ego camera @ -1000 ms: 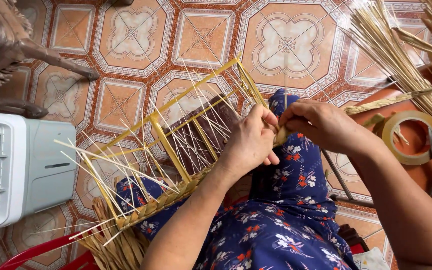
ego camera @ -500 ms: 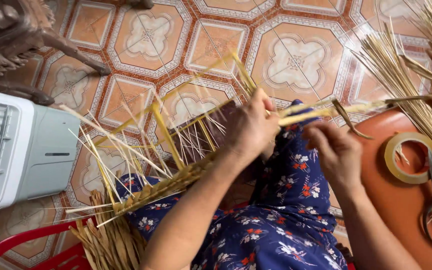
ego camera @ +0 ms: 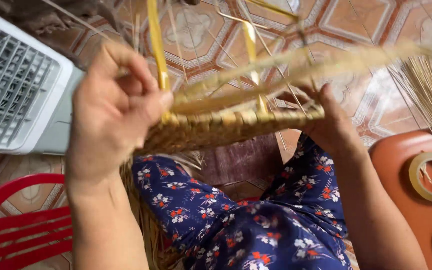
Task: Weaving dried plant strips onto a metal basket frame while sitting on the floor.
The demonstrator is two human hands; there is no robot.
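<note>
The left hand (ego camera: 111, 112) grips one end of a half-woven straw frame (ego camera: 226, 125) — fingers curled around a yellow upright strip (ego camera: 156, 45), thumb pressed against the woven band. The right hand (ego camera: 328, 122) holds the far end, its fingers wrapped under the weave and mostly hidden. The frame is raised above the lap, over blue floral trousers (ego camera: 256, 220). A tape roll (ego camera: 428, 175) lies on an orange tray (ego camera: 401, 155) to the right — a white fan (ego camera: 16, 90) stands left.
</note>
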